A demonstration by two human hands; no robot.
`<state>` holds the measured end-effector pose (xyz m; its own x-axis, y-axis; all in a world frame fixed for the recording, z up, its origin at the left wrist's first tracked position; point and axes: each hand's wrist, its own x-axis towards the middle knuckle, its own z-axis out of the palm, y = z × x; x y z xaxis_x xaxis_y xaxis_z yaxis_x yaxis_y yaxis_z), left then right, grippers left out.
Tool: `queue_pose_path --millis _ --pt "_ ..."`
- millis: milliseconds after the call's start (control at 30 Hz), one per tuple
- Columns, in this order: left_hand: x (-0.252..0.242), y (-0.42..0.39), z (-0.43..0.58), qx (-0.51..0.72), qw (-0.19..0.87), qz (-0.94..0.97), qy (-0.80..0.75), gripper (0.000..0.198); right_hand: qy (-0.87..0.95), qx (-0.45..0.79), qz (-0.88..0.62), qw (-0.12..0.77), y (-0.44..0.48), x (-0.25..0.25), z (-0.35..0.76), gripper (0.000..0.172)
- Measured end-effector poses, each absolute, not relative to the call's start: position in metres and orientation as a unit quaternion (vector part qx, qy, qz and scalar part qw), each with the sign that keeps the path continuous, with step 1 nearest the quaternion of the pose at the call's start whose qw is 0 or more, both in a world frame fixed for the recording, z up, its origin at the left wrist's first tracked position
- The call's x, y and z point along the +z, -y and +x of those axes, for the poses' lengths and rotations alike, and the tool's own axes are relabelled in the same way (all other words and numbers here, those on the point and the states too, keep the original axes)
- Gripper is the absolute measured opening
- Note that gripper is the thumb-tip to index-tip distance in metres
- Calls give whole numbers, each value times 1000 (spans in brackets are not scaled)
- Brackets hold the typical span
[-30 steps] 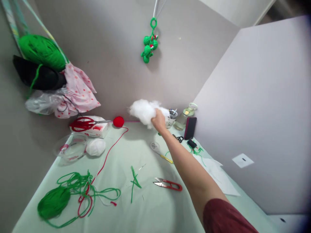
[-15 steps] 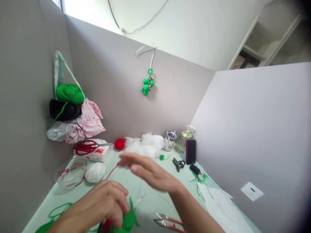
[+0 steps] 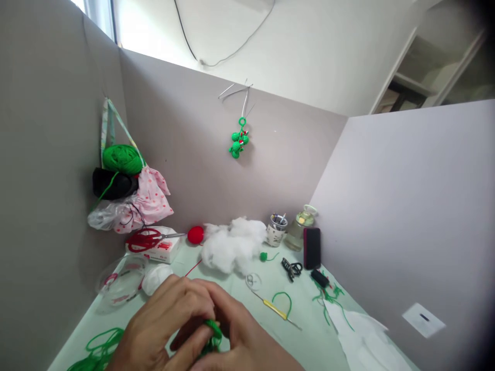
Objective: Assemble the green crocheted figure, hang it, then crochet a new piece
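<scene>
My left hand (image 3: 166, 327) and my right hand (image 3: 243, 335) meet low in the middle of the view, fingers curled round a small green crochet piece (image 3: 213, 334). Much of that piece is hidden between them. To the right of my right hand lies a crochet hook with a yellow handle (image 3: 274, 309), a short green yarn strand (image 3: 288, 298) looping beside it. A heap of green yarn (image 3: 96, 353) rests at the left, near my left wrist. Behind my fingers a red thread (image 3: 193, 268) runs along the table.
White stuffing (image 3: 232, 245) and a red yarn ball (image 3: 195, 235) sit at the back. Red-handled scissors (image 3: 145, 240) lie on a box (image 3: 164, 252). A phone (image 3: 312, 248), a hair clip (image 3: 291, 269), a cup of pens (image 3: 277, 231) and white sheets (image 3: 359, 335) occupy the right.
My right hand has come down and in from its raised, spread position to join my left on the green piece. The yellow hook now shows; the red-handled snips are out of sight.
</scene>
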<state>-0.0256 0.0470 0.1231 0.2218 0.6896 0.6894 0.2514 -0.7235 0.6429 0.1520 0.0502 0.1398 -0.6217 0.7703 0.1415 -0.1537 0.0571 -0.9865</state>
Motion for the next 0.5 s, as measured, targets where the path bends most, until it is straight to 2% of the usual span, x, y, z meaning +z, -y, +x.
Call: queue_pose_path --millis 100,200,267,367,500 --pt "120 -55 -28 550 181 755 -308 12 633 633 -266 358 -50 135 151 51" --pt "118 -60 -32 570 221 708 -354 9 598 686 -237 339 -57 121 153 55" --pt "118 -61 -31 574 298 654 -393 3 560 708 -235 359 -63 112 153 58" --pt "118 -60 -24 588 420 565 -400 14 513 719 -256 393 -70 103 149 58" --pt "115 -63 -17 644 563 391 -338 25 479 722 -287 409 -73 100 144 45"
